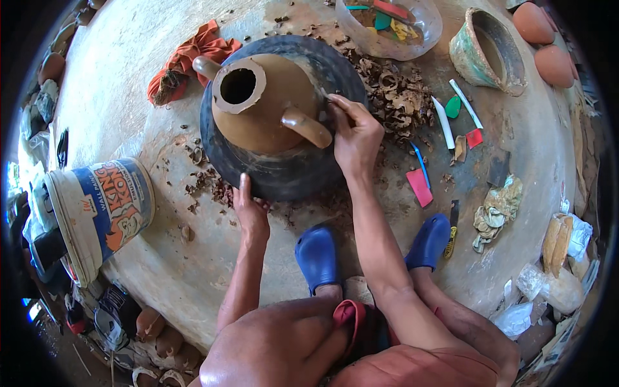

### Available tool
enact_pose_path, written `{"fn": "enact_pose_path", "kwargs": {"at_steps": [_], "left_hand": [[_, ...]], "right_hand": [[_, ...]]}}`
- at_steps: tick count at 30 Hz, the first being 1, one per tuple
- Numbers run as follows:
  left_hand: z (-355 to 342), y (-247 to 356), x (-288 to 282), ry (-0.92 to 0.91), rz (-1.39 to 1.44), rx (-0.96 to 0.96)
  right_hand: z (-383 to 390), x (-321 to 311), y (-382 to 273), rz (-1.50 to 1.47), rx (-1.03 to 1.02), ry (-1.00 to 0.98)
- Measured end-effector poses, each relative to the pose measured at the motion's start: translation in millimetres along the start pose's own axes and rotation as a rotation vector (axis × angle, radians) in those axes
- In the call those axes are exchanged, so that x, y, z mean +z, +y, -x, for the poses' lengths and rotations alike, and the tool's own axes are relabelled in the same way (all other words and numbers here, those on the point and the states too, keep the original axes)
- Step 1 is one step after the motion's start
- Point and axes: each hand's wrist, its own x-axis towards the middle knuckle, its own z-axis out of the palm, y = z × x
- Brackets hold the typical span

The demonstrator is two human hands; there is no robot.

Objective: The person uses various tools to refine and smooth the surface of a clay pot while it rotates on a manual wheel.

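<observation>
A brown clay pot (261, 122) stands on a dark round potter's wheel (284, 184). Its opening has an uneven, angular rim, and two clay stubs jut from its sides. My left hand (250, 209) grips the wheel's near edge, thumb on top and the other fingers curled below, partly hidden. On the pot's right side, beside the nearer stub, my right hand (356, 132) is closed in a pinch against the clay. Something small and pale shows at its fingertips, too little to name.
Clay shavings (396, 87) lie right of the wheel. Beyond are a plastic basin (425, 42), a green-stained pot (467, 55) and several scraper pieces (443, 122). Left are an orange cloth (203, 48) and a paint bucket (138, 193). A crumpled rag (496, 209) lies right.
</observation>
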Motion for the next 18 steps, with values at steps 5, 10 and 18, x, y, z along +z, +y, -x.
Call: {"fn": "enact_pose_path", "kwargs": {"at_steps": [5, 10, 18], "left_hand": [[30, -9, 1, -0.239, -0.014, -0.243], [41, -27, 17, -0.394, -0.012, -0.403], [55, -26, 41, -0.446, -0.047, -0.462]], "right_hand": [[20, 2, -4, 0.078, 0.038, -0.096], [47, 13, -39, -0.226, 0.341, 0.01], [17, -12, -93, -0.087, 0.062, -0.091]]}}
